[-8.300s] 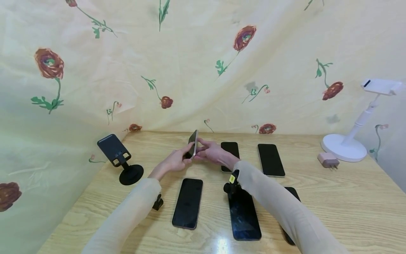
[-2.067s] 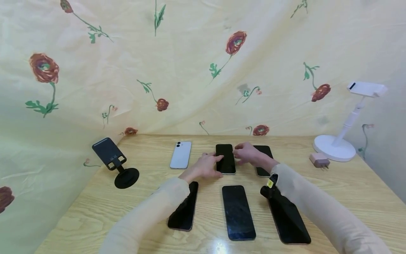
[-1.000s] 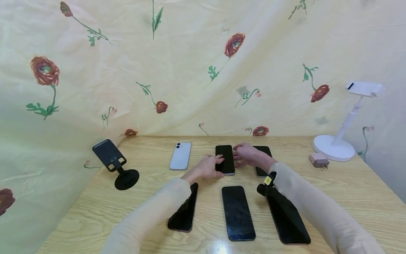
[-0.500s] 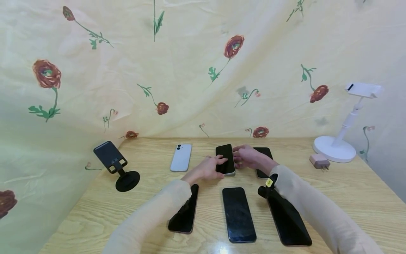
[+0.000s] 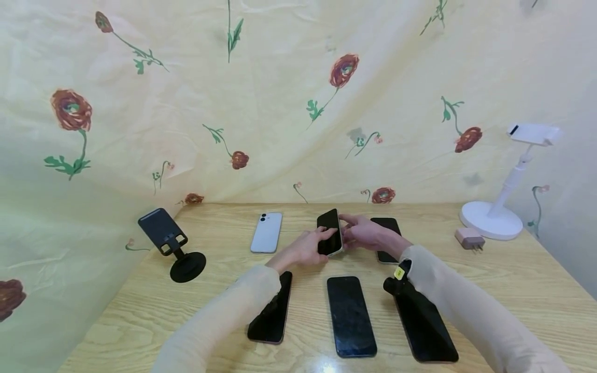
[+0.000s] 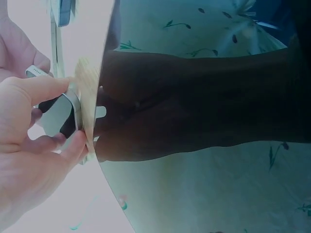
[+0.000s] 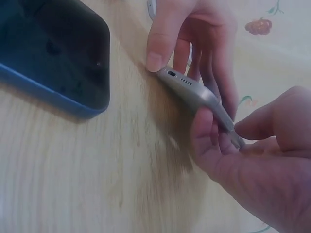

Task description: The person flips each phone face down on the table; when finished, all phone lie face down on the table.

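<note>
A black-screened smartphone [image 5: 326, 241] with a silver frame is tilted at the back middle of the table, its right edge raised. My left hand [image 5: 305, 247] grips its left side, fingers over the screen and thumb at the bottom corner. On the other side my right hand [image 5: 364, 232] pinches the raised edge. The right wrist view shows the phone's bottom frame [image 7: 187, 87] with its port, between my left hand [image 7: 194, 24] and my right hand [image 7: 272, 160]. In the left wrist view, my left hand [image 6: 34, 145] partly covers the phone.
A pale phone [image 5: 266, 233] lies back up at left. Black-screened phones lie nearby: at right [image 5: 386, 256], front left [image 5: 275, 321], front middle [image 5: 352, 316] and front right [image 5: 429, 331]. A black phone stand [image 5: 187, 267], a white stand [image 5: 491, 220] and a charger plug [image 5: 469, 238] stand farther out.
Earlier both hands held a phone upright farther left; a pale phone now lies back up there. The hands moved right to another phone, whose right edge has just risen from the table.
</note>
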Tool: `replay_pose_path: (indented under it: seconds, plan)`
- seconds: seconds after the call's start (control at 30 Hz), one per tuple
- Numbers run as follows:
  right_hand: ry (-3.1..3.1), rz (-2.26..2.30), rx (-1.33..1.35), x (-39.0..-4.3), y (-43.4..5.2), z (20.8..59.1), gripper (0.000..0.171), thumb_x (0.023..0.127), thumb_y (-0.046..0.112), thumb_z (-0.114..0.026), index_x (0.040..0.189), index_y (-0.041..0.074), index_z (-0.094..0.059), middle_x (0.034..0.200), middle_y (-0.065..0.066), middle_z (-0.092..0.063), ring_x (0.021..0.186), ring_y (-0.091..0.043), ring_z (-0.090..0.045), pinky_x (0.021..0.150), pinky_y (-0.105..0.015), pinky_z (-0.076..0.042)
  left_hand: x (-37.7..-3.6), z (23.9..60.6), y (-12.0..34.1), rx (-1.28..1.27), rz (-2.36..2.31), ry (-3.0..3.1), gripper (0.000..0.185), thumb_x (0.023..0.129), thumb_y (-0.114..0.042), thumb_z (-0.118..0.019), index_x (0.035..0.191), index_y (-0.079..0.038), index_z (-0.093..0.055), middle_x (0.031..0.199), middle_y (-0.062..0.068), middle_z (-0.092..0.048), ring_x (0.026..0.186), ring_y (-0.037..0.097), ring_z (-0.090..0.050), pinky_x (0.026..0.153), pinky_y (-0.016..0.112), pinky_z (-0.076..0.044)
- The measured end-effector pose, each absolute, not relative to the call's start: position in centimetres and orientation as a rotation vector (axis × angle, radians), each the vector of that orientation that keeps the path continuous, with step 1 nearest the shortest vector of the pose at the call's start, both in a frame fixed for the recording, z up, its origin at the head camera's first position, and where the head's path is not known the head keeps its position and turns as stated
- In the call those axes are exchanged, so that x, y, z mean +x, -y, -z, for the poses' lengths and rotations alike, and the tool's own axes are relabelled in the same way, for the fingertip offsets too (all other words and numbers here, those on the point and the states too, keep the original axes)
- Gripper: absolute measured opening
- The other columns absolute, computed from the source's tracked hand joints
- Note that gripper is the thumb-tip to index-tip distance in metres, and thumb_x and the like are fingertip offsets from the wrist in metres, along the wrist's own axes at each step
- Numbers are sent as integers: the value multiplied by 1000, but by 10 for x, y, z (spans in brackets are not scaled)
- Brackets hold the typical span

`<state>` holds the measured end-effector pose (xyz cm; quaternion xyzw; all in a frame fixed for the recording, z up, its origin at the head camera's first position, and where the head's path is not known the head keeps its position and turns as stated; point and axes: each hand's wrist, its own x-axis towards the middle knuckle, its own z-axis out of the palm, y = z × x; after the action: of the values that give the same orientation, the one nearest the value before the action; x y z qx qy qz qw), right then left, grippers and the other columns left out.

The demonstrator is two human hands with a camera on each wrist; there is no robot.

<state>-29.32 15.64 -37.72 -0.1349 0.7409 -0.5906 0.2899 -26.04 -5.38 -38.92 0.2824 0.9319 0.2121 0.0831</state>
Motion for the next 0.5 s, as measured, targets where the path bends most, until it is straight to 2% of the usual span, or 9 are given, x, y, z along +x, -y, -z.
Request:
replay_pose_path:
  seconds: [0.27,0.43,0.5]
  plan:
    - [-1968,1579,-423,-291,-158,375,67,104,-3,-38,160,3,0,134,-34,-41,104,-31,-59,89,-41,-52,-263,392,57,947,-731,-2777,82,85,-7,-75,156,-10,-35,153,29,-33,128,38,-49,104,37,-40]
    - [-1949,1626,-405,-292,-156,377,67,105,-3,-37,160,6,-1,130,-31,-43,97,-25,-60,87,-39,-52,-263,393,59,939,-772,-2775,84,85,-7,-75,157,-10,-32,154,26,-34,127,34,-50,102,35,-41]
    - [-1945,1634,-407,-292,-155,377,67,105,-3,-36,161,7,0,130,-30,-44,97,-24,-60,88,-38,-52,-262,392,59,922,-800,-2768,85,86,-6,-75,158,-12,-31,154,24,-36,118,29,-55,97,31,-42]
